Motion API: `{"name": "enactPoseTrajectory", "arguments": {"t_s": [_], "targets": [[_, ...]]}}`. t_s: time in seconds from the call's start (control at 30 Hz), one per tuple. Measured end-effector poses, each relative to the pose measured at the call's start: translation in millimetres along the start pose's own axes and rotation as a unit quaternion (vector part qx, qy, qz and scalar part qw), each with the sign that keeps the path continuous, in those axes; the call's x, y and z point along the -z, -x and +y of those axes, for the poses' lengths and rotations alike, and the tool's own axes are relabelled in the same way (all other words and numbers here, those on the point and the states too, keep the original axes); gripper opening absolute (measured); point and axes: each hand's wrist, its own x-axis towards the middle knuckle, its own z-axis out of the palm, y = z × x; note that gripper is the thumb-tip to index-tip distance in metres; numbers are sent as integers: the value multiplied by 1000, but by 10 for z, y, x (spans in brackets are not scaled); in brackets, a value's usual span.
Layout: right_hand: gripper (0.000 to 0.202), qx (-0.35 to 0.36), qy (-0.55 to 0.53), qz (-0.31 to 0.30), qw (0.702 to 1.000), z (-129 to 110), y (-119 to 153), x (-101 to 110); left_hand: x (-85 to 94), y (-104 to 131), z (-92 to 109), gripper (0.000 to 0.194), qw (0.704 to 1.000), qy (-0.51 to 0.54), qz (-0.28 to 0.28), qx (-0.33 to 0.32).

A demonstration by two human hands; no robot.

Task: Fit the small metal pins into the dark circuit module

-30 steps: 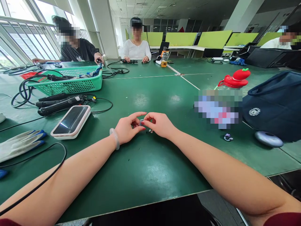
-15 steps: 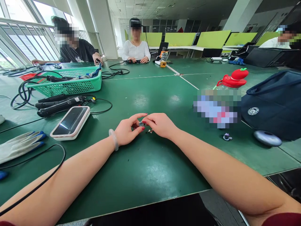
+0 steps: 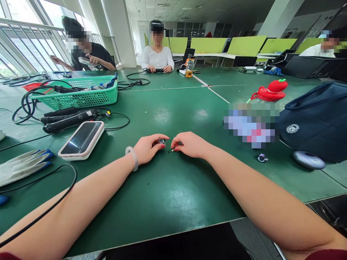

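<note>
Between the thumb and fingers of my left hand (image 3: 148, 147) is a small grey block-like part (image 3: 162, 142), held just above the table. A pale bracelet circles that wrist. A few centimetres to its right, my right hand (image 3: 191, 144) reaches down with thumb and fingers drawn together in a pinch. Right at those fingertips lie tiny light-coloured pieces (image 3: 172, 150); the fingers partly cover them, and whether one is gripped is too small to tell. A dark speck (image 3: 168, 151) rests on the green table (image 3: 157, 198) between the hands.
To the left are a phone (image 3: 82, 140), a black cabled device (image 3: 70, 121), work gloves (image 3: 25, 166) and a green basket (image 3: 78, 99). A cable crosses above my left forearm. A red-lidded bottle (image 3: 268, 92), dark bag (image 3: 317, 122) and oval case (image 3: 308, 160) stand right. People sit across the table.
My right hand has drawn away from the grey part, down and right to the tiny pieces. My left hand keeps its hold. The person at far left has raised both hands, with a pale object.
</note>
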Motion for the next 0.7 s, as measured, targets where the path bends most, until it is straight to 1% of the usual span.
{"name": "enactPoseTrajectory", "arguments": {"t_s": [0.13,0.27,0.37,0.53,0.63,0.7], "targets": [[21,-12,-8,5,1000,28,12,44,-1,7,-19,32,1000,1,-4,1],[11,-27,9,-16,999,35,45,97,3,14,-19,33,1000,-5,-6,-2],[7,-34,17,-27,999,19,56,96,6,17,-5,33,1000,-8,-8,0],[12,-11,-8,-11,1000,-15,31,49,16,22,25,32,1000,-10,-7,13],[15,-15,-13,1,1000,0,24,53,16,21,21,32,1000,-10,-11,12],[11,-24,-6,-5,1000,22,28,69,11,17,11,32,1000,-9,-11,9]]}}
